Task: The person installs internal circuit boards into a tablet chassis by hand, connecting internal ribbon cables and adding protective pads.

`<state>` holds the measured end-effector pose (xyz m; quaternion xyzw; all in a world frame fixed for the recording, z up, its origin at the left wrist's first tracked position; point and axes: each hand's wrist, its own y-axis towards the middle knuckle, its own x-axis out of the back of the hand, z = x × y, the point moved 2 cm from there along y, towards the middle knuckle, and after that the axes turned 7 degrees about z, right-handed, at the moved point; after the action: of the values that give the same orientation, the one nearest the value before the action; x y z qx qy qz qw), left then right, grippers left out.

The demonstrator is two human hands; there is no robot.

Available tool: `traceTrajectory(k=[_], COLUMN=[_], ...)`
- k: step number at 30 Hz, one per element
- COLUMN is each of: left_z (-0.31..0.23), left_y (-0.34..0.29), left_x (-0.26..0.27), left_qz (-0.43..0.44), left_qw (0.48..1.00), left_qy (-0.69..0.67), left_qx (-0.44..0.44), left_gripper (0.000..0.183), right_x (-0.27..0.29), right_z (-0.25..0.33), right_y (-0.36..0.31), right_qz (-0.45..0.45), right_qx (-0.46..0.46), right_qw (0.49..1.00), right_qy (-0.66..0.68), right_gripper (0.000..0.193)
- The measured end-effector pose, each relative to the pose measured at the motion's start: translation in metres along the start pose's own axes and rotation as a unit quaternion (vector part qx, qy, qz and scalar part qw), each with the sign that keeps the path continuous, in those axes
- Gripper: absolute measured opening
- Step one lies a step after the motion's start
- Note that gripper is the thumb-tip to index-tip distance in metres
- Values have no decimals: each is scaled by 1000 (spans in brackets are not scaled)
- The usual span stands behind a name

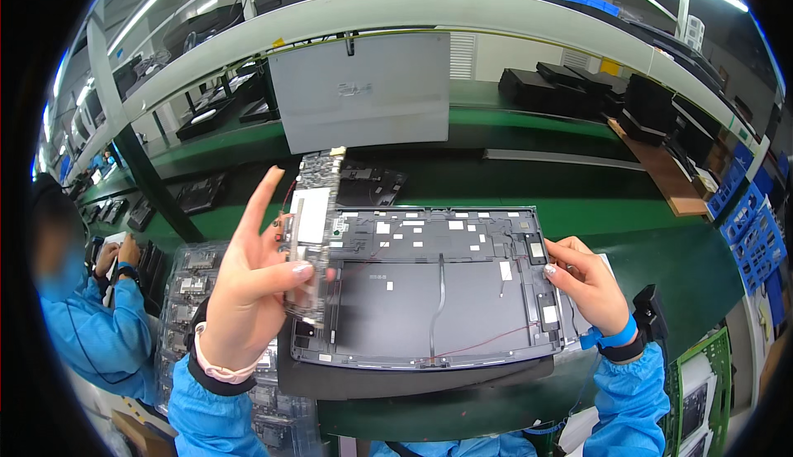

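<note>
My left hand [252,283] is closed on a long, narrow circuit board [312,217], thumb on its near face and index finger pointing up. The board is held nearly upright over the left side of a dark laptop casing [396,300]. This casing lies with its inside facing up and carries white stickers, a grey ribbon cable [440,308] and a thin red wire [487,337]. At the casing's right edge, my right hand [591,283] pinches the rim between thumb and fingers. My left palm is partly behind the board.
Clear plastic trays [186,292] with circuit boards stand at the left. Beyond the casing are a green conveyor [529,176] and a hanging grey panel [359,93]. A co-worker in a blue smock [99,325] sits at far left. Blue baskets [752,226] stand at right.
</note>
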<state>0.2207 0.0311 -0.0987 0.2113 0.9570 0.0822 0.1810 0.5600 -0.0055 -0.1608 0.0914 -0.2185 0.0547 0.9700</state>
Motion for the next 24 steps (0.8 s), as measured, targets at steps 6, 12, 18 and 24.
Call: traceTrajectory(k=[6,12,18,24], left_z=[3,10,19,13], left_y=[23,31,33,25], left_x=[-18,-36,-44,-50], left_qz=[18,56,95,110], left_qw=[998,998,994,985], left_qy=[7,15,55,129], left_qx=[59,14,15,-1], left_gripper=[69,71,77,78], right_x=[-4,-29,-31,-40], right_z=[67,62,69,90], right_y=[-14,-14,-10,3], right_qz=[13,157,156,176], right_qx=[203,231,215,232], right_qw=[940,902,944,956], right_qy=[-275,-330,-195,-29], right_gripper=[30,17,13,9])
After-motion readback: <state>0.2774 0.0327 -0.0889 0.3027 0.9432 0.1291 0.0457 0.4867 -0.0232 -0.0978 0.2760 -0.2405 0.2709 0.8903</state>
